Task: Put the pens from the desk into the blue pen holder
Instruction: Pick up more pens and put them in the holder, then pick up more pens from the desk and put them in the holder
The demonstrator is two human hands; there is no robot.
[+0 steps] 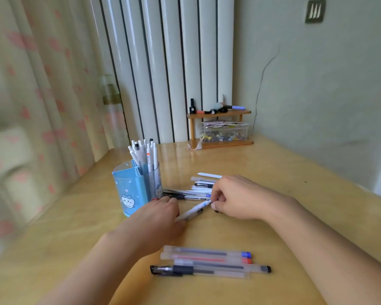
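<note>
The blue pen holder (130,190), with a cartoon cat on it, stands left of centre on the desk and holds several white pens upright. A white pen (194,209) lies slanted between my hands. My right hand (240,199) pinches its upper end and my left hand (161,214) grips its lower end. A loose pile of pens (198,189) lies just behind my hands, right of the holder. Several capped gel pens (209,261) lie side by side near the front of the desk.
A small wooden shelf (220,128) with a clear box of clips and small items stands at the back of the wooden desk (295,172). A radiator rises behind it, a curtain hangs along the left and a wall runs along the right.
</note>
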